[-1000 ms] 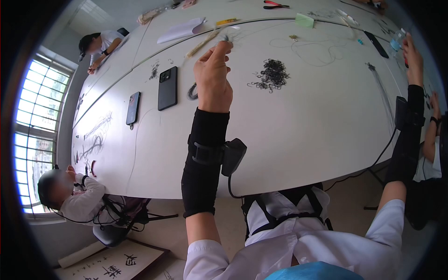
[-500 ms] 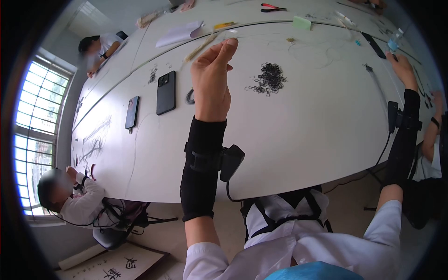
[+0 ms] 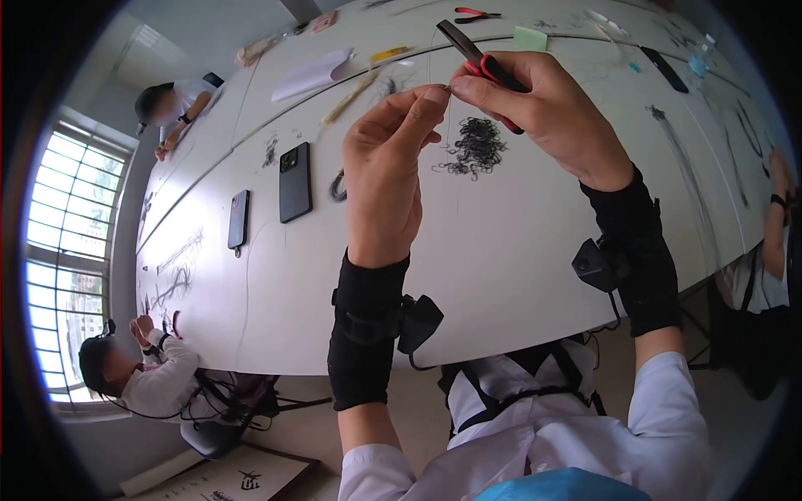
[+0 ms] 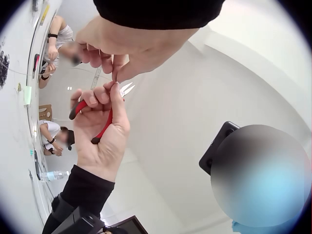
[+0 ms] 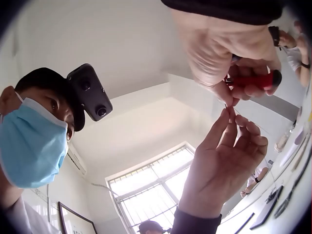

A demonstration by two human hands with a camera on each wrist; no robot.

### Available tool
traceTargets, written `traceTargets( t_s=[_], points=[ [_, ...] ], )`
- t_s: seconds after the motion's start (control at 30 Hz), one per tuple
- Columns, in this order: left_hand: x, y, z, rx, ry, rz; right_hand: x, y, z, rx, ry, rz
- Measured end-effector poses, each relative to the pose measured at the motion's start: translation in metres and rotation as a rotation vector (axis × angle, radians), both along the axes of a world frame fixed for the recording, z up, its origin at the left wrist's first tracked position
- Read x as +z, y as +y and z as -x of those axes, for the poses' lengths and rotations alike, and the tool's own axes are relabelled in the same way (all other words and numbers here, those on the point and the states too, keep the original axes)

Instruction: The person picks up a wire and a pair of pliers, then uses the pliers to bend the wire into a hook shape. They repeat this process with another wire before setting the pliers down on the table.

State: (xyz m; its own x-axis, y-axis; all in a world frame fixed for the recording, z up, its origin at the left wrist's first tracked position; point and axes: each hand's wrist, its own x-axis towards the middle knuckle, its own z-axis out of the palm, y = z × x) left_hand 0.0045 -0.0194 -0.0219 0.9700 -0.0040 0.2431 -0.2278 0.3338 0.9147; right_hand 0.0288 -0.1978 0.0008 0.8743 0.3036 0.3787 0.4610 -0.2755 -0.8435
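Observation:
In the head view my left hand (image 3: 388, 159) is raised over the table, thumb and forefinger pinching something tiny from which a thin line (image 3: 448, 117) hangs. My right hand (image 3: 551, 117) meets it fingertip to fingertip and also holds pliers (image 3: 493, 71) with red-and-black handles, their metal nose pointing up and away. The left wrist view shows these pliers (image 4: 108, 119) lying across the right palm, nose slightly parted. What the fingertips pinch is too small to tell. Below the hands a pile of small black hooks (image 3: 478, 146) lies on the white table (image 3: 501, 275).
Two phones (image 3: 294, 182) (image 3: 239, 219) lie left of my left hand, near a coiled dark bundle (image 3: 337, 185). Farther off are white paper (image 3: 311, 75), a second pair of pliers (image 3: 476, 14) and a green note (image 3: 530, 38). A water bottle (image 3: 700, 57) stands at right. Other people sit around the table.
My right hand has come from the far right with the pliers and now meets the left fingertips. The left hand keeps its pinch and sits slightly lower in view.

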Motion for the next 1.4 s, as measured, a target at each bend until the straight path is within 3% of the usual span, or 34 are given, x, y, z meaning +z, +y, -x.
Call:
traceTargets(
  t_s=[0.3,0.53,0.63,0.73,0.9,0.93,1.07,1.17,1.2,1.3,1.37,1.4],
  points=[
    [-0.002,0.005,-0.005,-0.164,0.038,-0.038,-0.012,-0.002,-0.008,0.000,-0.007,0.019],
    [-0.002,0.001,-0.006,-0.159,0.076,-0.058,-0.019,-0.002,-0.009,-0.027,-0.121,-0.020],
    [-0.002,0.001,-0.006,-0.135,0.053,-0.044,-0.019,-0.007,-0.014,-0.018,-0.163,0.072],
    [-0.003,0.006,-0.007,-0.052,-0.019,-0.032,-0.014,-0.020,-0.013,-0.108,-0.054,0.310],
    [-0.001,0.012,-0.008,0.136,-0.122,-0.102,0.007,-0.065,-0.004,-0.262,0.055,0.938],
    [0.000,0.012,-0.008,0.141,-0.134,-0.103,0.010,-0.071,-0.002,-0.228,0.012,0.910],
    [0.002,0.008,-0.006,0.135,-0.136,-0.112,0.005,-0.052,0.000,-0.029,-0.237,0.373],
    [0.006,0.005,-0.004,0.112,-0.108,-0.068,0.006,-0.019,0.007,-0.047,-0.263,0.275],
    [0.007,0.005,-0.004,0.107,-0.098,-0.040,-0.002,-0.012,0.001,-0.037,-0.371,0.200],
    [0.006,0.011,-0.005,0.072,-0.128,-0.015,0.007,-0.024,0.007,-0.040,-0.166,0.570],
    [0.006,0.013,-0.004,0.098,-0.126,-0.023,0.015,-0.039,0.015,-0.147,0.051,0.974],
    [0.007,0.014,-0.004,0.109,-0.125,-0.027,0.006,-0.054,0.014,-0.171,-0.084,0.983]
  ],
)
